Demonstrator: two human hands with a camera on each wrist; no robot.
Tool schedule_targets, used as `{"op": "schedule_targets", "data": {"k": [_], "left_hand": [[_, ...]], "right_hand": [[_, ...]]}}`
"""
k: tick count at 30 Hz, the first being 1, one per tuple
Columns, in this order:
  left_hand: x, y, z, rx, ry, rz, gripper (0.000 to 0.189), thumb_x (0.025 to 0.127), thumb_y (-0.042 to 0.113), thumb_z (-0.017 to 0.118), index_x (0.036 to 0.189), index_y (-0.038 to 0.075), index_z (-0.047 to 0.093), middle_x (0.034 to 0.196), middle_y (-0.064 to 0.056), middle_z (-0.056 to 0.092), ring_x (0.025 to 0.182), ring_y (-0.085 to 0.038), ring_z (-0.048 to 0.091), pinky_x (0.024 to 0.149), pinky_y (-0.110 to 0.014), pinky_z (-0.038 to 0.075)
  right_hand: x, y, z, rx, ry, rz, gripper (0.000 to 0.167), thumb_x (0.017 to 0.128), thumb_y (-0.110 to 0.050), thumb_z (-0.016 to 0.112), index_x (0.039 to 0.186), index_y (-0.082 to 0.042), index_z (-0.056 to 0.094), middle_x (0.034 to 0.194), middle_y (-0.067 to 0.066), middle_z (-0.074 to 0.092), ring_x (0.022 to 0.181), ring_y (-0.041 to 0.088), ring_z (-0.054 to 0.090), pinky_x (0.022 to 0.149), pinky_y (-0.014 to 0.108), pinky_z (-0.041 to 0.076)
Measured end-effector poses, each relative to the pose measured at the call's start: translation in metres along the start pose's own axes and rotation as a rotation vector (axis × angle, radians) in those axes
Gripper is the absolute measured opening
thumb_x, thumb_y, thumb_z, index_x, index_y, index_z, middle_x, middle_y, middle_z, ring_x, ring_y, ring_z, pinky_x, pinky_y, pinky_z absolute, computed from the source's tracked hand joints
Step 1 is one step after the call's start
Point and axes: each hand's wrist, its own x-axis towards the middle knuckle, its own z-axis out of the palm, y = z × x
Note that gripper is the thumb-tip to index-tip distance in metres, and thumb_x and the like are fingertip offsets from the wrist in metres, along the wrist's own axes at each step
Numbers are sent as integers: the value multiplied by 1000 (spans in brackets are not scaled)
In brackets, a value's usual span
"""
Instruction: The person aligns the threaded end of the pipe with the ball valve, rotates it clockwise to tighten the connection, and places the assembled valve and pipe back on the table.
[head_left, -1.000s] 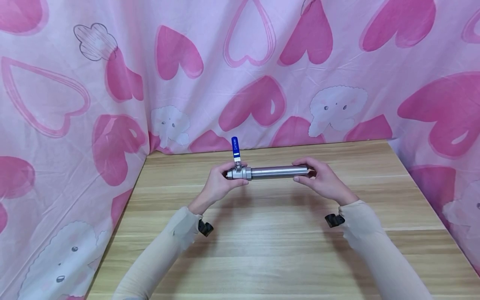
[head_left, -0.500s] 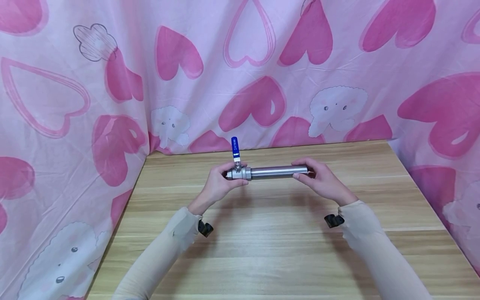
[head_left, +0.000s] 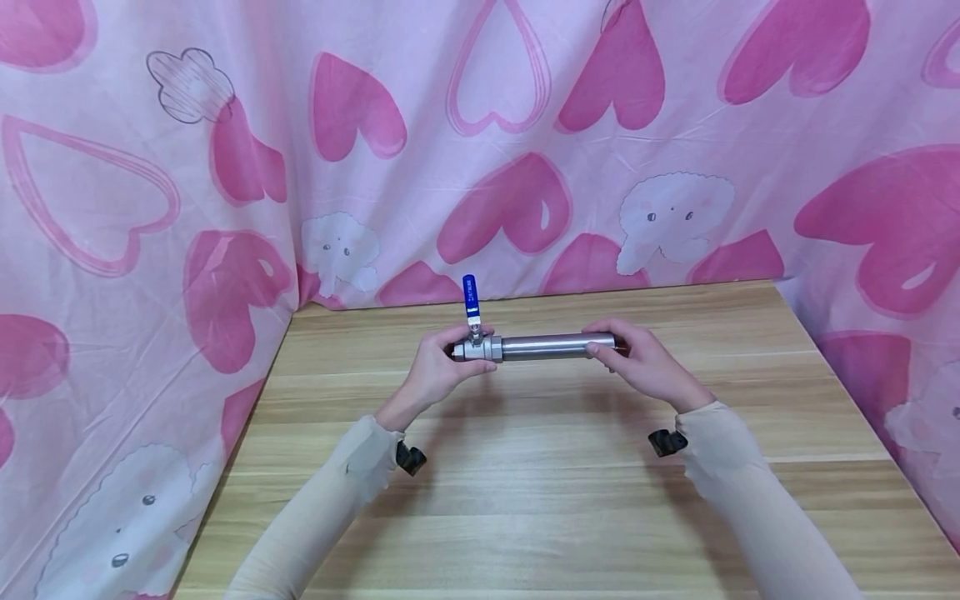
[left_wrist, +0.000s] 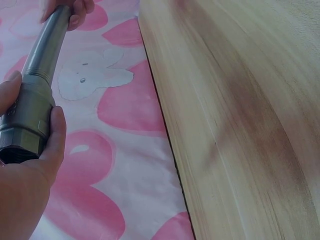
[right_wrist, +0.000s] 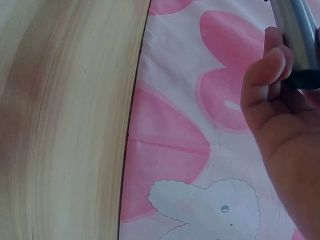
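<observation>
My left hand [head_left: 438, 367] grips a metal ball valve [head_left: 477, 348], thumb on the near side. The valve's blue lever [head_left: 470, 296] points up and away, toward the back curtain. A straight steel pipe [head_left: 551, 346] runs sideways from the valve's right end. Some thread shows where pipe [left_wrist: 47, 52] and valve [left_wrist: 27, 117] meet in the left wrist view. My right hand [head_left: 648, 362] holds the pipe's far right end, the thumb lying over its near side. In the right wrist view the fingers [right_wrist: 272, 67] curl round the pipe [right_wrist: 295, 35]; part of its end is cut off.
The pieces are held above a wooden table [head_left: 517, 500], with shadows beneath. A pink heart-patterned curtain [head_left: 480, 192] hangs behind and along both sides of the table. A black wrist mount [head_left: 411, 457] sits at each sleeve cuff.
The right thumb has moved up over the pipe, and the right fingers have shifted round its end. My left hand and the valve have stayed almost in place.
</observation>
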Motion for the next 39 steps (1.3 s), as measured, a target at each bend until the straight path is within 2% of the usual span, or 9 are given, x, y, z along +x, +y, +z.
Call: {"op": "schedule_targets", "data": {"k": [4,11,17,22,29,39], "left_hand": [[0,0,0,3,-2,-1,50,74,22,84,121,16,67,114,-1,69,95,-21,62,80,-33,51],[-1,0,0,10,5,2,50,74,23,84,121,19,68,115,0,69,95,-20,62,81,-33,51],[-1,-1,1,13,0,3,49,74,23,84,121,19,68,115,0,69,95,-20,62,81,-33,51],[-1,-3,1,17,3,1,50,75,23,84,121,18,67,115,1,69,95,-20,61,81,-33,51],[-1,-2,1,9,3,-19,47,74,24,84,118,27,68,115,2,68,97,-19,61,83,-35,51],[-1,-2,0,-8,0,-19,48,74,24,84,119,26,68,116,2,68,98,-19,61,83,-34,50]], "right_hand": [[0,1,1,-29,8,-8,29,97,-29,58,122,-15,60,97,6,61,75,17,50,61,26,43],[1,2,3,-23,8,12,38,93,-32,64,126,-14,58,105,6,63,83,21,54,66,24,48],[0,2,4,-4,3,18,49,83,-18,76,128,-15,56,115,11,63,94,27,60,75,22,52],[-1,0,4,4,18,-15,46,83,-7,75,125,-14,56,110,13,64,88,23,59,71,22,51],[0,0,4,26,42,-48,42,84,-8,74,122,-10,57,108,12,65,87,18,60,72,21,53],[1,0,4,36,49,-47,43,83,-7,75,121,-12,57,112,13,64,87,17,62,72,22,54]]}}
